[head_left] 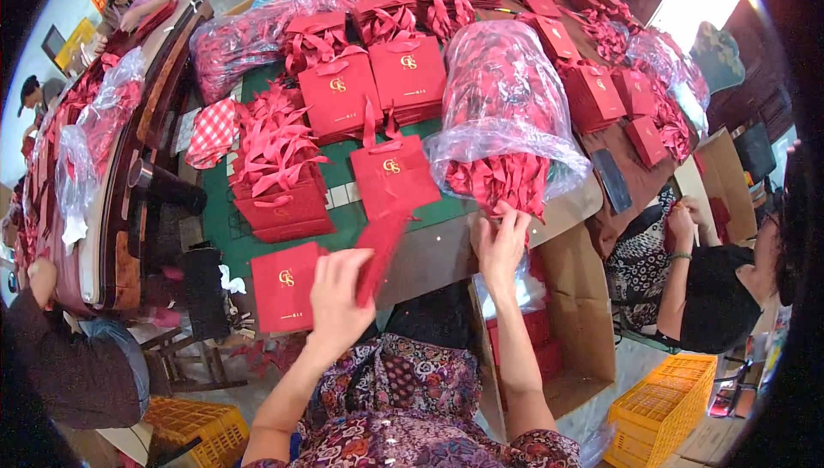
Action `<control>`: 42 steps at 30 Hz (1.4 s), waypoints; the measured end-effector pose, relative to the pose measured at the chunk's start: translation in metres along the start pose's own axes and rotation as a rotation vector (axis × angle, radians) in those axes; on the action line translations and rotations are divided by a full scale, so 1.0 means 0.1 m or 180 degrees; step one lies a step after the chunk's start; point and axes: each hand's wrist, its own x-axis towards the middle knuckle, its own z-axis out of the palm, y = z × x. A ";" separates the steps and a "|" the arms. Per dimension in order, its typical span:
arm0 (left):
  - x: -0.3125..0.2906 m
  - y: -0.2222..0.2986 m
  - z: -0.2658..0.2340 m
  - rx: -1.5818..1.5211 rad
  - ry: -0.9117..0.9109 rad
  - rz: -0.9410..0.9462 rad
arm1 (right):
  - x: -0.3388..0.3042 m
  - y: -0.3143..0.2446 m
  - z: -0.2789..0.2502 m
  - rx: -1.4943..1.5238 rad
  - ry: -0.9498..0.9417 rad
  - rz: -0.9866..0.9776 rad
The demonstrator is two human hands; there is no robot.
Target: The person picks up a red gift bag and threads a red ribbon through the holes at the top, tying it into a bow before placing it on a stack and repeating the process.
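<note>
Evidently, in the head view, the left hand [337,295] pinches a small, flat red paper gift bag [384,247] between thumb and fingers, tilted above the near edge of the dark desk [433,255] (the bag is somewhat blurred, so its handle cannot be made out). The right hand [500,249] has its fingers drawn together at glossy red ribbon loops [495,178] spilling from a large clear plastic sack [435,149]; whether they grip a strand, I cannot tell. Just left of the left hand lies another flat red paper bag with a gold emblem [281,298], and beyond it, on the green mat [225,226], stands a row of red bags topped with ribbons [286,211].

The gift bag should be light and fairly stiff while flat, yet its corners would probably crease under a hard squeeze; a gentle hold along one side edge suits it best. The ribbons look soft, slippery and prone to tangling, so they are best taken singly, by a loop.
</note>
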 end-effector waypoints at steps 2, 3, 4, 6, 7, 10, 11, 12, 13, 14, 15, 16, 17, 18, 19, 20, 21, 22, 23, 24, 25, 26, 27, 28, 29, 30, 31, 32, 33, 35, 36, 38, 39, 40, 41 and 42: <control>-0.06 0.05 0.25 0.0371 -0.0283 0.0116 | 0.02 0.13 0.01 -0.0352 0.0051 -0.0454; -0.12 0.08 0.34 0.0397 -0.0568 0.0173 | 0.03 0.18 0.02 -0.0389 -0.0024 -0.0549; -0.24 0.02 0.53 0.0522 -0.0647 0.0267 | 0.02 0.13 0.04 -0.0274 -0.0199 -0.0522; -0.35 0.11 0.69 0.0601 -0.0986 0.0340 | 0.02 0.01 0.06 -0.0059 -0.0215 -0.0622; -0.39 0.13 0.74 0.0678 -0.1248 0.0206 | 0.00 -0.06 0.07 0.0143 -0.0363 -0.0540; -0.43 0.10 0.81 0.0374 -0.1442 0.0065 | -0.08 -0.32 0.05 0.0462 -0.0520 -0.0907; -0.42 0.09 0.79 0.0178 -0.1343 0.0020 | -0.10 -0.39 0.07 0.0533 -0.0688 -0.0976; -0.39 0.07 0.77 -0.0016 -0.1242 -0.0026 | -0.14 -0.49 0.06 0.0552 -0.0756 -0.1058; -0.36 0.07 0.72 -0.0231 -0.0955 -0.0138 | -0.19 -0.54 0.06 0.0669 -0.0762 -0.1175; -0.32 0.02 0.71 -0.0446 -0.0849 -0.0242 | -0.23 -0.59 0.05 0.0693 -0.0889 -0.1297; -0.27 -0.04 0.69 -0.0660 -0.0740 -0.0346 | -0.29 -0.63 0.05 0.0716 -0.1015 -0.1420; -0.23 -0.10 0.68 -0.1056 -0.0744 -0.0755 | -0.35 -0.65 0.05 0.0809 -0.1095 -0.1620; -0.18 -0.10 0.65 -0.1907 -0.0761 -0.1557 | -0.39 -0.73 0.01 0.0818 -0.1234 -0.1732; -0.16 -0.26 0.70 -0.2685 -0.0872 -0.1771 | -0.45 -0.76 0.01 0.0936 -0.1367 -0.1896; -0.09 -0.29 0.70 -0.3687 -0.1023 -0.2492 | -0.50 -0.79 0.02 0.1014 -0.1399 -0.2078; -0.04 -0.32 0.69 -0.4098 -0.1239 -0.2729 | -0.56 -0.80 0.01 0.1148 -0.1476 -0.2193; 0.01 -0.34 0.67 -0.4510 -0.1460 -0.2961 | -0.60 -0.82 -0.02 0.1113 -0.1542 -0.2302; 0.08 -0.40 0.68 -0.4735 -0.1599 -0.3125 | -0.62 -0.84 -0.05 0.1072 -0.1605 -0.2403; 0.09 -0.40 0.69 -0.4778 -0.1549 -0.3111 | -0.62 -0.87 -0.09 0.1036 -0.1645 -0.2519; 0.10 -0.39 0.70 -0.4819 -0.1498 -0.3098 | -0.63 -0.87 -0.10 0.1036 -0.1653 -0.2522; 0.12 -0.39 0.70 -0.4735 -0.1508 -0.3023 | -0.63 -0.86 -0.10 0.1085 -0.1725 -0.2588; 0.11 -0.40 0.71 -0.4741 -0.1502 -0.3029 | -0.63 -0.85 -0.11 0.1135 -0.1798 -0.2654; 0.09 -0.41 0.75 -0.4644 -0.1306 -0.2881 | -0.61 -0.85 -0.13 0.1099 -0.1841 -0.2642; 0.10 -0.40 0.76 -0.4548 -0.1124 -0.2734 | -0.62 -0.81 -0.14 0.1094 -0.1821 -0.2524; 0.08 -0.42 0.72 -0.4422 -0.1072 -0.2853 | -0.64 -0.77 -0.14 0.1091 -0.1801 -0.2407; 0.06 -0.42 0.69 -0.4205 -0.0974 -0.2665 | -0.63 -0.71 -0.15 0.1136 -0.1828 -0.2268; 0.04 -0.40 0.64 -0.3979 -0.0869 -0.2480 | -0.62 -0.66 -0.15 0.1445 -0.1874 -0.2012; 0.02 -0.38 0.62 -0.3795 -0.0718 -0.2423 | -0.62 -0.64 -0.15 0.1521 -0.1700 -0.1636; -0.04 -0.39 0.67 -0.3746 -0.0603 -0.2232 | -0.61 -0.62 -0.14 0.1591 -0.1525 -0.1260; -0.09 -0.41 0.73 -0.3610 -0.0432 -0.1997 | -0.51 -0.57 -0.10 0.1508 -0.1367 -0.0435; -0.10 -0.38 0.73 -0.3616 -0.0433 -0.2000 | -0.45 -0.51 -0.03 0.1465 -0.1252 -0.0219; -0.10 -0.33 0.72 -0.3450 -0.0429 -0.1862 | -0.25 -0.54 0.01 0.1135 -0.1172 -0.0540; -0.13 -0.31 0.70 -0.3378 -0.0537 -0.1949 | -0.21 -0.49 0.07 0.1113 -0.1265 -0.0550; -0.14 -0.28 0.68 -0.3377 -0.0538 -0.1942 | -0.18 -0.47 0.11 0.0835 -0.1230 -0.0784; -0.16 -0.25 0.65 -0.3290 -0.0630 -0.1899 | -0.17 -0.44 0.13 0.0836 -0.1223 -0.0784; -0.15 -0.23 0.63 -0.3203 -0.0723 -0.1857 | -0.17 -0.41 0.15 0.0629 -0.1229 -0.0828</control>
